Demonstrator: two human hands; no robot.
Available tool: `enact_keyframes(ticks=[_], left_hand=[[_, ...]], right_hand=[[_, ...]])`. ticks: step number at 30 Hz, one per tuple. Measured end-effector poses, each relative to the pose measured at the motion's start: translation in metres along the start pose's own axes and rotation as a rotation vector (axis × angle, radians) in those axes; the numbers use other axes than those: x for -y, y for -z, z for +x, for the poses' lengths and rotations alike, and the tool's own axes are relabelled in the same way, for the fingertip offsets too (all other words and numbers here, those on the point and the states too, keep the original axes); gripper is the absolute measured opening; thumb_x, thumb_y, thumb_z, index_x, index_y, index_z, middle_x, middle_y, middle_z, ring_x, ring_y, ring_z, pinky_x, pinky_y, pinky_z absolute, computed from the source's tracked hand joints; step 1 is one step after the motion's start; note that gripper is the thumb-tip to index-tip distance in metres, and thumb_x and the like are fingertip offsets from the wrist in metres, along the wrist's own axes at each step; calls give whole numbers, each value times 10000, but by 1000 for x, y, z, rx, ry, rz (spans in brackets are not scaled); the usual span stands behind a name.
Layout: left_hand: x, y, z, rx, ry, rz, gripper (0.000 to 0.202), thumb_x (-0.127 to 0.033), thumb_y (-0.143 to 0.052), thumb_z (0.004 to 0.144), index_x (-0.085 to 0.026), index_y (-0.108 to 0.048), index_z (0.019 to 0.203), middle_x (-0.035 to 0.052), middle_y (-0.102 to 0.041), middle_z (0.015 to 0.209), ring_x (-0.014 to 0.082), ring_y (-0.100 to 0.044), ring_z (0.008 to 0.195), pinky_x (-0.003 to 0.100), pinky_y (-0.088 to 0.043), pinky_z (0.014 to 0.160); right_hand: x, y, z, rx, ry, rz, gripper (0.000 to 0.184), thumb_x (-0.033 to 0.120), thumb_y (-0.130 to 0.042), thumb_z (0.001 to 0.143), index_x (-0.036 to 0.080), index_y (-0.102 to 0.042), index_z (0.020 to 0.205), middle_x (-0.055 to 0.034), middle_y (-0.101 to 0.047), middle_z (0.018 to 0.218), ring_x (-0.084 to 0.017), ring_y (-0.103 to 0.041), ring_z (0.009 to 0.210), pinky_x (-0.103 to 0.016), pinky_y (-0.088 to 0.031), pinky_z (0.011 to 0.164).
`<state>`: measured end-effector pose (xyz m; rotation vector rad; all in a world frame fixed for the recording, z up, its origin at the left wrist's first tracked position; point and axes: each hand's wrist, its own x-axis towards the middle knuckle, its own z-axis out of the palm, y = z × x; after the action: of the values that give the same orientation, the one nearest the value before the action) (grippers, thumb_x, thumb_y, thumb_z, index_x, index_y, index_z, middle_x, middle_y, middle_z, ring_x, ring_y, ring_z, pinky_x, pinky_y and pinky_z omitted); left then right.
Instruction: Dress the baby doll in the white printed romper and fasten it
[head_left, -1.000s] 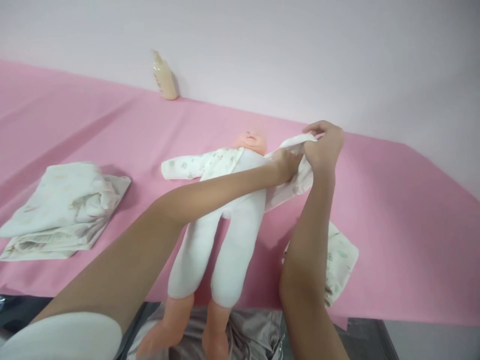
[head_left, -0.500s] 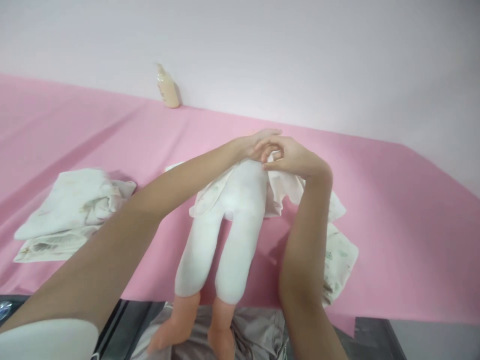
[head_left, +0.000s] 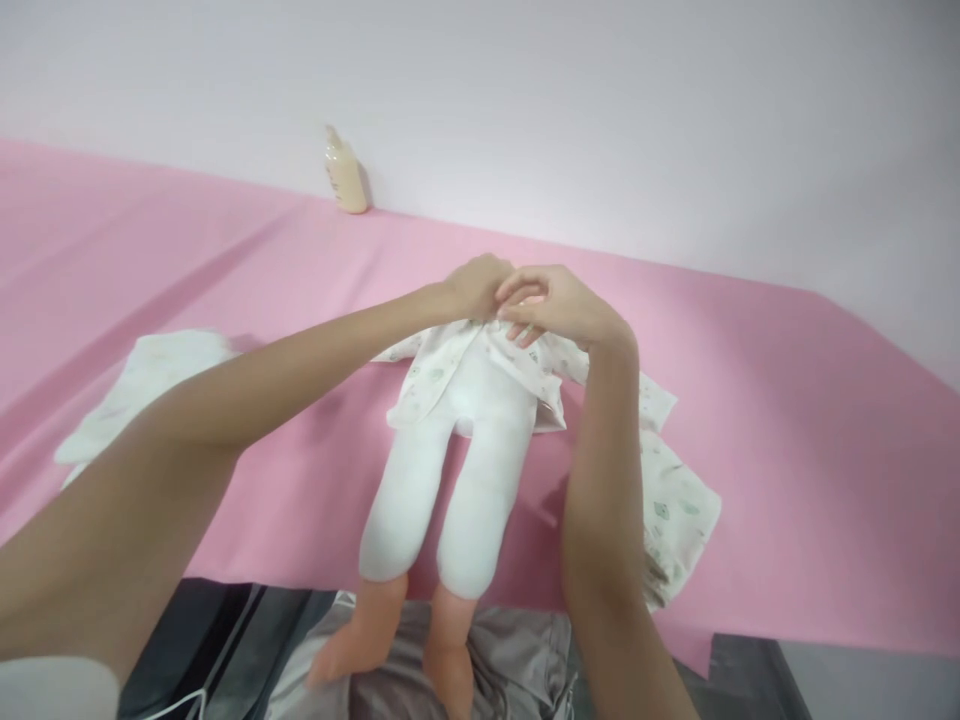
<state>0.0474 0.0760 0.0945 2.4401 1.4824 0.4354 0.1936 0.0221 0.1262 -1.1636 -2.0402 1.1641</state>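
Observation:
A baby doll [head_left: 480, 480] lies on its back in white leggings, its bare feet past the table's near edge. On its upper body is a white printed baby shirt [head_left: 429, 378], its front flaps spread apart over the belly. At the collar my left hand [head_left: 476, 285] is closed on the shirt, its fingertips largely hidden. Beside it my right hand [head_left: 562, 303] has its fingers curled in toward the same spot, closed on the shirt's upper front edge. Both hands hide the doll's head and neck.
A pink cloth [head_left: 787, 480] covers the table. Folded white cloths [head_left: 142, 385] lie at the left, partly behind my arm. More printed cloth [head_left: 679, 510] is at the right by my forearm. A pump bottle [head_left: 346, 178] stands against the wall [head_left: 600, 120].
My left hand has turned from stretched fingers to a closed grip at the collar. The shirt's upper front has come down over the chest, its flaps closer together. My right hand shifted slightly left.

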Motion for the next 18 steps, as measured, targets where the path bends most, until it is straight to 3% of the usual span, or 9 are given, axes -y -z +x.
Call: enact_keyframes(ticks=[3, 6, 9, 12, 14, 18], left_hand=[[1, 15, -16, -25, -8, 202, 245, -165, -552, 708, -162, -644, 935, 50, -647, 847, 216, -604, 859, 298, -449, 747], [-1, 14, -37, 18, 112, 368, 300, -185, -478, 780, -154, -614, 1046, 90, -654, 935, 228, -608, 878, 287, -441, 706], [-7, 4, -52, 26, 225, 429, 343, -251, -338, 885, -116, -599, 1059, 146, -638, 951, 264, -619, 866, 316, -444, 680], [-10, -5, -56, -75, 221, 398, 434, -334, -245, 930, -120, -591, 1080, 159, -615, 999, 279, -620, 874, 345, -450, 707], [-8, -9, -53, -136, 151, 304, 435, -334, -239, 930, -145, -607, 1067, 139, -614, 1013, 262, -619, 870, 349, -453, 736], [5, -10, -43, -184, -126, -26, 413, -125, -295, 827, -157, -634, 1061, 73, -652, 1020, 188, -603, 943, 285, -428, 858]], right_hand=[[-13, -2, 10, -229, -215, -223, 68, 184, -618, 742, 166, -554, 728, -54, -624, 619, -170, -616, 490, -306, -520, 491], [-22, -5, 18, -227, -324, -414, 144, 230, -577, 751, 178, -516, 630, -38, -552, 462, -189, -582, 432, -323, -486, 491], [-23, -8, 22, -266, -247, -524, 165, 283, -564, 740, 183, -521, 617, -25, -538, 464, -182, -584, 496, -302, -471, 533], [-20, -12, 23, -249, -177, -638, 146, 278, -592, 707, 181, -536, 613, -32, -560, 539, -197, -593, 625, -302, -459, 609], [-18, -15, 25, -214, -114, -648, 121, 249, -568, 713, 175, -552, 618, -56, -598, 635, -211, -589, 714, -315, -452, 663], [-18, -20, 30, -181, 79, -514, 101, 175, -511, 719, 163, -612, 718, -74, -642, 867, -199, -565, 871, -305, -433, 776]])
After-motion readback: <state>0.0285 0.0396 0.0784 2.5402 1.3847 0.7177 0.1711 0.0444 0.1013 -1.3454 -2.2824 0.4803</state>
